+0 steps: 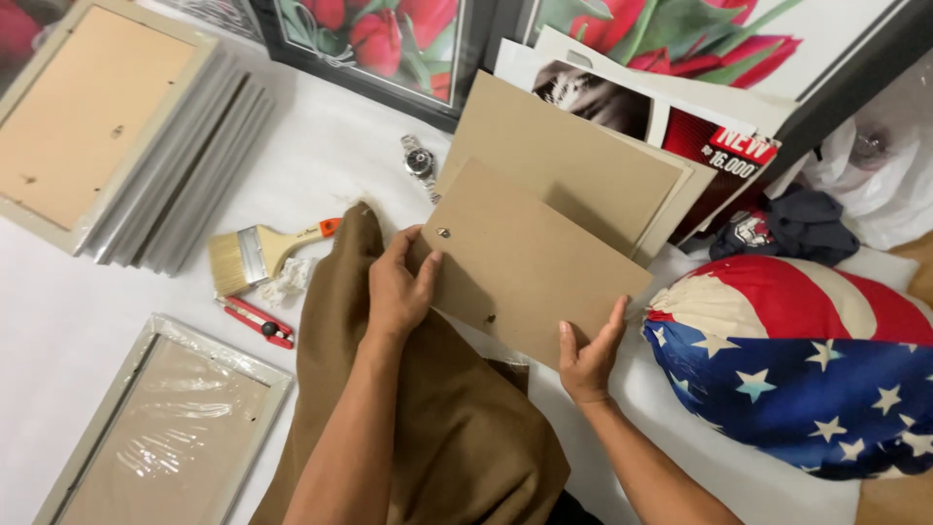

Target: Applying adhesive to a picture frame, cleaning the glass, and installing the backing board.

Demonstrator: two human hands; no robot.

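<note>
Centrally, one brown backing board (530, 267), held at two edges and raised above the white surface (58, 321): left hand (398, 287) in a narrow grip on the board's left edge, thumb over the front face near a small metal stud; right hand (588, 355) in a narrow grip on the lower right edge, thumb on the face. Long axis of the board running from upper left down to lower right, flat face turned up toward the camera, far end tilted away. Just behind the board, a fan of about three more brown boards (573, 160), overlapping. Below the board and under the left forearm, one brown cloth (428, 428). Left of the board: one paintbrush (258, 255) with an orange-tipped handle pointing toward the board, one red utility knife (258, 323) beneath it, one frame wrapped in clear film (165, 428) lower still, and a stack of about five pale frames (136, 146) farther up. Above the board's left corner, one wristwatch (420, 160). Right of the board, one round cushion with stars and stripes (797, 369). Beyond the board, two framed tulip pictures (389, 39).
</note>
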